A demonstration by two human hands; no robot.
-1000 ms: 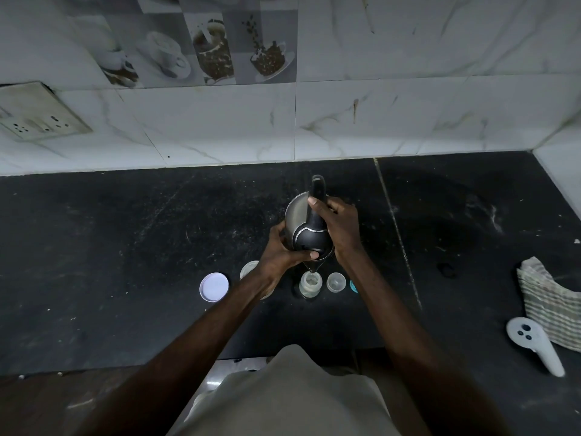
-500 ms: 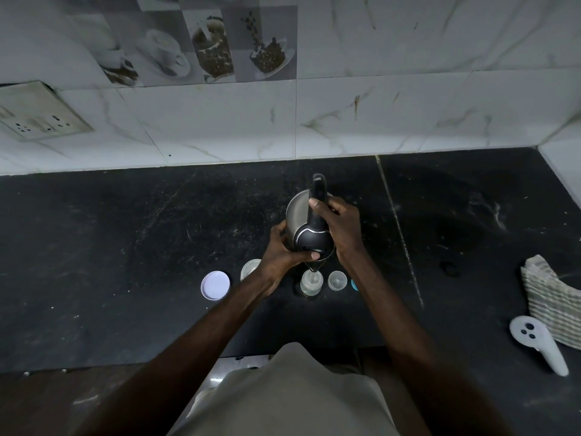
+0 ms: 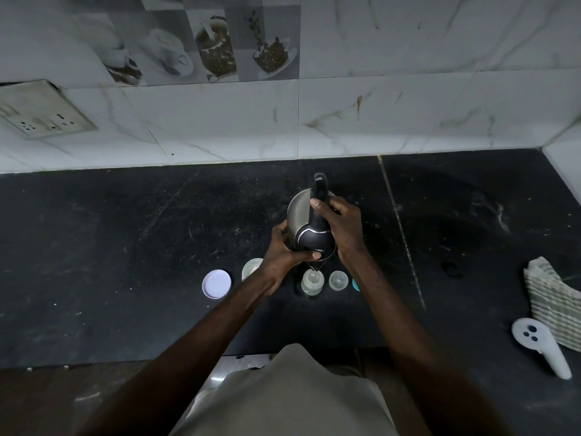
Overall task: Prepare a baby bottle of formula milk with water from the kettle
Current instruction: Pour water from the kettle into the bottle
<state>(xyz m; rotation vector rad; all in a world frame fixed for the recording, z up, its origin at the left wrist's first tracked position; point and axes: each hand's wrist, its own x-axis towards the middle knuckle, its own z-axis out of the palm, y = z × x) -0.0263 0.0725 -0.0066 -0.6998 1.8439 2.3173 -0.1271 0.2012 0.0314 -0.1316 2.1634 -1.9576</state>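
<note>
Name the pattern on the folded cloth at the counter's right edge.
The cloth is striped; head view.

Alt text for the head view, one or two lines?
The right hand grips the black handle of a tilted steel kettle while the left hand holds its side, spout over a small clear baby bottle on a black stone counter.

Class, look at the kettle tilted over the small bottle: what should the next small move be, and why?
Probably ease the kettle back upright. The right hand grips its handle, the left hand holds its body, and the spout hangs just above the narrow bottle, so more tilt might overfill it; the water level is hard to read.
</note>
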